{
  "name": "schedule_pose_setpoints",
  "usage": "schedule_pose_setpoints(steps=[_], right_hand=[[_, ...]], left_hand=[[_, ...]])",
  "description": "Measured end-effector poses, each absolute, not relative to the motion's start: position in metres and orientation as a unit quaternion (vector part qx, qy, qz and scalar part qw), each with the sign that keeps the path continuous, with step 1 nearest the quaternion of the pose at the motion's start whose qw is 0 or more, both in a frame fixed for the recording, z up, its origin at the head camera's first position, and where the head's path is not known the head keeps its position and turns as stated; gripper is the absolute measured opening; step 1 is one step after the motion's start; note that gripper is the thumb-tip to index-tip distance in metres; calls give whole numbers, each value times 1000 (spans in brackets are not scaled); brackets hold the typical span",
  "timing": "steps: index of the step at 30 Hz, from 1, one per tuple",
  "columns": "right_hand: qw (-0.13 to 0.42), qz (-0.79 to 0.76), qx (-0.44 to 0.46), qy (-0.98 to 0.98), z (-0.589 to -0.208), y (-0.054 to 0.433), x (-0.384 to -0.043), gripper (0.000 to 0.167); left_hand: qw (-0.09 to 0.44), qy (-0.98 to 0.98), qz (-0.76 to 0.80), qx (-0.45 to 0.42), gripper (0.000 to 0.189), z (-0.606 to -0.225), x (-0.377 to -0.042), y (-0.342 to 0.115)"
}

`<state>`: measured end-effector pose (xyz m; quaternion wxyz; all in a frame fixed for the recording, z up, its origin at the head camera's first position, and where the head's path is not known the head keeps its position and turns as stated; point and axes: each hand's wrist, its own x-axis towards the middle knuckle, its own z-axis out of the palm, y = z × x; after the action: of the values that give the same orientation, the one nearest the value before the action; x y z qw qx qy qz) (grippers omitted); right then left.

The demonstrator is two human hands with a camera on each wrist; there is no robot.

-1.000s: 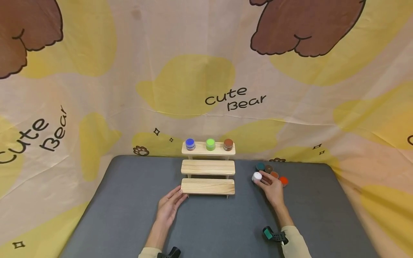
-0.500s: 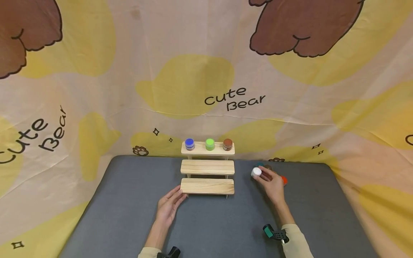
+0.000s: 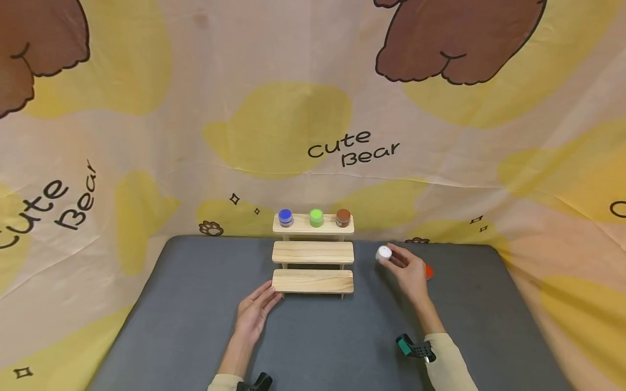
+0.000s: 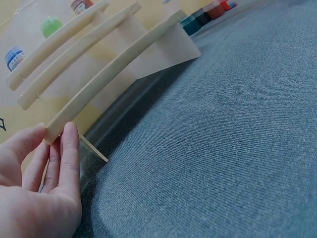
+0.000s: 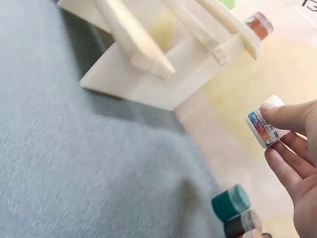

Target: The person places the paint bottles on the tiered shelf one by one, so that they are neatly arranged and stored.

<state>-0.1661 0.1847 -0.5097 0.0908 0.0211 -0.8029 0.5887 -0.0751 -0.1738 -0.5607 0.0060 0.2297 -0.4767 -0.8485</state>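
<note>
Grey table point(image 3: 313, 336), three-tier stand point(image 3: 313, 252), white jar point(image 3: 383, 253) held aloft at right.
Left hand point(image 3: 251, 317) grips the left end of the near tier point(image 3: 313, 281) between thumb and fingers; right hand point(image 3: 411, 274) pinches the white jar, thumb against fingertips, apart from the stand's right side. Blue jar point(image 3: 286, 218), green jar point(image 3: 316, 218) and brown jar point(image 3: 343, 218) line the far tier point(image 3: 300, 224); teal jar point(image 5: 231, 202) and red jar point(image 3: 429, 271) sit at right. Judgement: brace the stand lightly, avoiding any drag; keep the pinch firm and the jar's base free of fingers.

Head view high, forward-down; wrist views close, aslant, rack point(image 3: 313, 252) common to all.
</note>
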Motion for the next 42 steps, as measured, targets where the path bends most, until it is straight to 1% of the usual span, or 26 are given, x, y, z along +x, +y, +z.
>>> schedule_pose_setpoints(steps=[11,18,25,28,36,42], right_hand=[[93,582,38,-807,-493,167,-170,47],[72,599,41,-797,-485,155,-173,47],[65,600,87,-792,-454,134,-159,45],[67,605,100,-787,-454,128,-159,44],[68,602,134,-785,-481,115,-175,45],[49,623,149,-766,-473,99,-175,43]], left_hand=[[6,-470,-855,219,49,-562,-78,-173],[7,-467,-855,223,48,-563,-79,-174],[10,-464,-857,224,48,-564,-77,-173],[10,-465,-857,224,48,-564,-77,-173],[11,-467,-855,224,49,-563,-76,-173],[8,-472,-852,226,46,-562,-77,-174]])
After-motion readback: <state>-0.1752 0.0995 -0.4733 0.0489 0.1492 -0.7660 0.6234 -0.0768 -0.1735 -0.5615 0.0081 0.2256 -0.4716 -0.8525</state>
